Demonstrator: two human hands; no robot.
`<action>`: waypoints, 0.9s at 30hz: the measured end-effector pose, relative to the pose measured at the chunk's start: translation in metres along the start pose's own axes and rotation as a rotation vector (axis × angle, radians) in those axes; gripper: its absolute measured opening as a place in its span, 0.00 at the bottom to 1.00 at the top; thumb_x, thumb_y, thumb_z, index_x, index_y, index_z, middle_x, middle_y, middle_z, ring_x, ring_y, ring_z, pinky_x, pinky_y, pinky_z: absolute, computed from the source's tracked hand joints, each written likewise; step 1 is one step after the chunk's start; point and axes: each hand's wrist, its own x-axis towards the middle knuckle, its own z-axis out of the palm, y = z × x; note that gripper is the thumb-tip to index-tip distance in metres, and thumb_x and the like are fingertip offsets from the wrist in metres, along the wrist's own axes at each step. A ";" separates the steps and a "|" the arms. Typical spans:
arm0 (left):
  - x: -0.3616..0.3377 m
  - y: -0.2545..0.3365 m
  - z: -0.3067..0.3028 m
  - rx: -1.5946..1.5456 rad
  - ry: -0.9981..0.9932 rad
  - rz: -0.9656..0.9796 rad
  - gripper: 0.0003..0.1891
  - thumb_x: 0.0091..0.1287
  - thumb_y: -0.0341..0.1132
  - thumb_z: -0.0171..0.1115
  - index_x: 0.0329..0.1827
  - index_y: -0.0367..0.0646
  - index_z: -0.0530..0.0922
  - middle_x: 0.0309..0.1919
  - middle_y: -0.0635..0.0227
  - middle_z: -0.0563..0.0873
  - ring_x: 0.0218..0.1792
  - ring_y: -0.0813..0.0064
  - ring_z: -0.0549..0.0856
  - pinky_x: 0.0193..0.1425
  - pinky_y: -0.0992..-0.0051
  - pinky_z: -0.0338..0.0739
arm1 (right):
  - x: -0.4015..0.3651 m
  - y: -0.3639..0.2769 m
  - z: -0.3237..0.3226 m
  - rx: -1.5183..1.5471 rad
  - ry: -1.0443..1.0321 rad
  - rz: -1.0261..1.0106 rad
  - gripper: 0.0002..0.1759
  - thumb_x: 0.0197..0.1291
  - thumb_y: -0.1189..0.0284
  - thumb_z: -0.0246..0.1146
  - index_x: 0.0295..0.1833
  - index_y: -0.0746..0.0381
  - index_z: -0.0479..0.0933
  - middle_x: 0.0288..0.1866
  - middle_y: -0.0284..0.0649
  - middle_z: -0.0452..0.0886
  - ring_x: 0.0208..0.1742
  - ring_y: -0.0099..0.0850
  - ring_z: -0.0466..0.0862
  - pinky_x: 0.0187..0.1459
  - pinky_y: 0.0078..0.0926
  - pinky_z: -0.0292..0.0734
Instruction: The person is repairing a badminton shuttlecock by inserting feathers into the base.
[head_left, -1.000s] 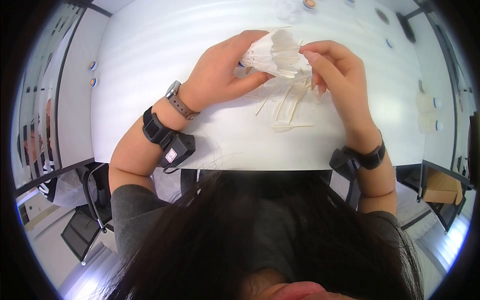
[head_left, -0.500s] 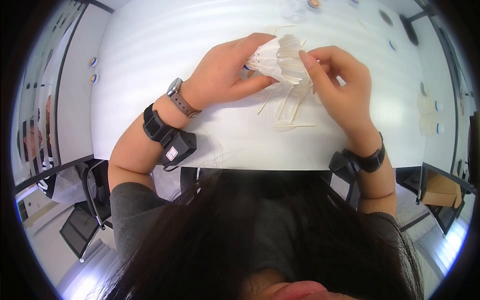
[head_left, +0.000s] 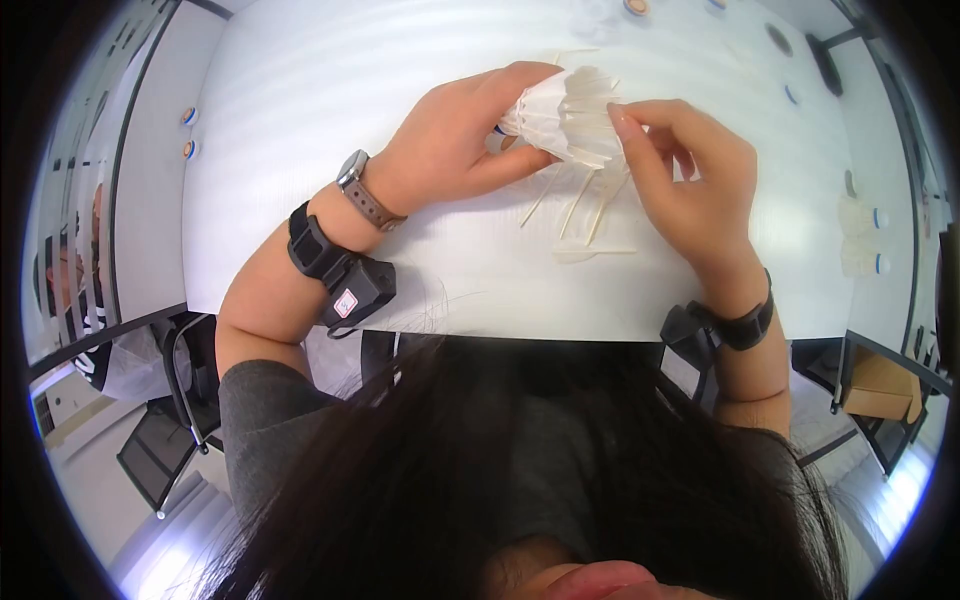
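My left hand (head_left: 470,130) is wrapped round the base end of a white feather shuttlecock (head_left: 572,118), its skirt opening to the right. Part of a blue band and tan cork shows beneath my fingers. At the skirt's rim my right hand (head_left: 695,165) is closed in a pinch, thumb and forefinger on a feather tip. Several loose feathers (head_left: 592,205) lie on the white table just below the shuttlecock, and one more feather (head_left: 595,252) lies flat nearer to me.
Two shuttlecocks (head_left: 865,240) lie at the table's right side. Cork bases (head_left: 190,150) show at the left edge, and another cork base (head_left: 636,7) is at the far side. A cardboard box (head_left: 880,385) stands low on the right. Partitions flank the white table (head_left: 480,285).
Both hands and the shuttlecock have shifted very slightly to the right in view. The pinch at the rim and the left hand's hold stay the same.
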 end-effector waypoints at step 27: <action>0.004 0.002 -0.004 0.042 0.102 0.077 0.27 0.62 0.37 0.71 0.66 0.50 0.75 0.54 0.62 0.85 0.46 0.62 0.87 0.48 0.70 0.84 | 0.002 -0.011 -0.008 0.750 -0.234 0.685 0.13 0.65 0.72 0.67 0.49 0.71 0.84 0.23 0.33 0.81 0.21 0.16 0.77 0.23 0.13 0.67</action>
